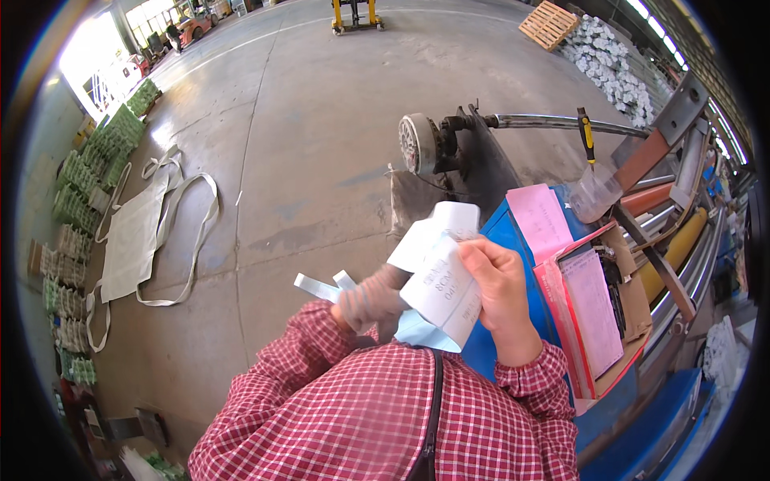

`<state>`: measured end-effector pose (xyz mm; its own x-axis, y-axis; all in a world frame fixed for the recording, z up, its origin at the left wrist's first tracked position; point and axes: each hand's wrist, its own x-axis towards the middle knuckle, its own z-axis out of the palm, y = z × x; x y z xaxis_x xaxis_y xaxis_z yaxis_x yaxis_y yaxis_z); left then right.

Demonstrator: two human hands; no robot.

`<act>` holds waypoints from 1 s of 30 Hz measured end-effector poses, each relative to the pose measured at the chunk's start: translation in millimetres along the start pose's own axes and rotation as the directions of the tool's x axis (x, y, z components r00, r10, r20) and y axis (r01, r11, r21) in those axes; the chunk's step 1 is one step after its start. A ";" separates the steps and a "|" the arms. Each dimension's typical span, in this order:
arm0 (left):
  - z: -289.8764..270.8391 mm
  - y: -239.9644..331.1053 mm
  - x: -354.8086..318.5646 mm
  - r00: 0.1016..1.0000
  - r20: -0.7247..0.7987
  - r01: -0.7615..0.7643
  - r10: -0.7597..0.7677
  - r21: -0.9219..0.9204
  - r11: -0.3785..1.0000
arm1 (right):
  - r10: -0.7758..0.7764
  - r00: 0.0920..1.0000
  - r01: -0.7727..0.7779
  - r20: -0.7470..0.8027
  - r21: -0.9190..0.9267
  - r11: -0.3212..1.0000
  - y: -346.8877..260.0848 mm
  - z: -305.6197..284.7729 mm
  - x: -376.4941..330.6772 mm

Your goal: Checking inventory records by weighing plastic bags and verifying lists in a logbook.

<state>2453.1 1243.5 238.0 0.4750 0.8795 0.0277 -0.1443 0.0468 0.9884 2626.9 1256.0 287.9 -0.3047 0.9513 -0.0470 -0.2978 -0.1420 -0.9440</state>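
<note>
White printed paper [443, 290], curling, its long axis running roughly forward, right hand [499, 276] pinching its edge firmly; left hand [370, 301] blurring, its grip I cannot tell

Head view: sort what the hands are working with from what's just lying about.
In the job:
- printed white paper, held by the right hand
- pale blue strips at the blurred left hand

Apparently just lying about:
- pale cloth with straps on the floor
- yellow-and-black screwdriver
- wooden pallet
</note>
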 end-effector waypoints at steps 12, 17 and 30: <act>-52.1 71.4 22.1 0.965 -0.250 -0.017 -0.083 -0.375 0.927 | -0.444 0.894 0.360 -0.060 -0.492 0.792 14.9 -26.9 -47.2; -21.4 130.7 22.7 0.908 -0.410 -0.099 0.086 -0.012 0.995 | -0.518 0.820 0.290 -0.243 -0.603 0.743 32.1 -62.1 -67.5; 1.2 147.6 43.3 0.828 -0.554 0.000 -0.078 -0.140 0.990 | -0.476 0.845 0.216 -0.246 -0.656 0.723 60.9 -104.0 -75.8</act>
<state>2453.4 1287.9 385.2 -0.0764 0.9876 -0.1373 -0.2640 0.1128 0.9579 2725.9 1203.7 200.0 0.1066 0.9382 0.3292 0.3123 0.2827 -0.9069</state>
